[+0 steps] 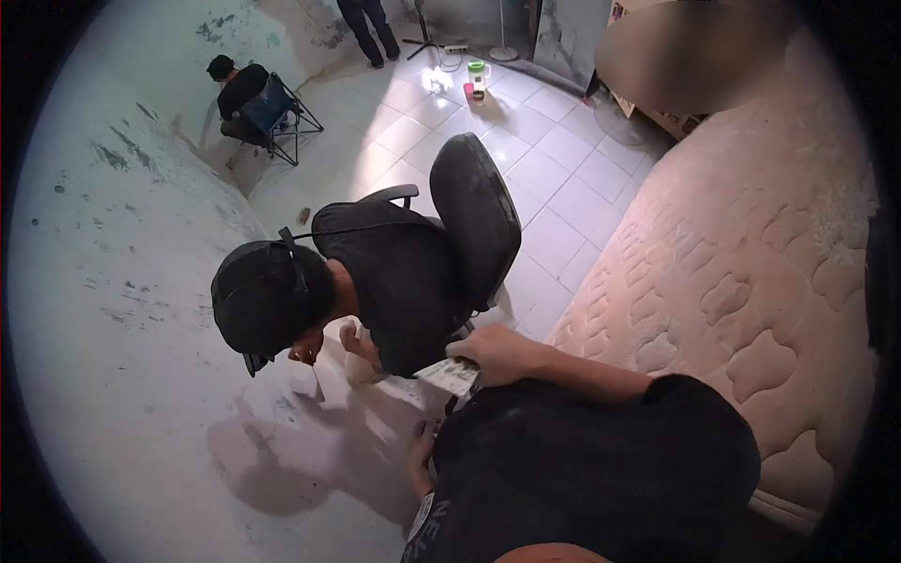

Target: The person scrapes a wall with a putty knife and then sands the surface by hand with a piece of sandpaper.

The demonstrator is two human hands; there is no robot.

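Observation:
My right hand (495, 354) is closed around a putty knife (452, 377), whose broad blade is smeared with whitish material and points left. Low beside the pale wall (141, 375) is my left hand (422, 452), partly covered by my black shirt (582, 460); its fingers are too hidden to show whether they grip anything. Just ahead, a seated co-worker (385, 272) in a black cap leans toward the wall. That person's hand (305, 347) has a small scraper (317, 387) near the wall surface.
The co-worker's black office chair (477, 220) stands close ahead. A quilted mattress (732, 281) leans along the right side. Farther off are a green-lidded jug (479, 73), a person in a folding chair (272, 108), and a standing person's legs (371, 28) on the tiled floor (554, 239).

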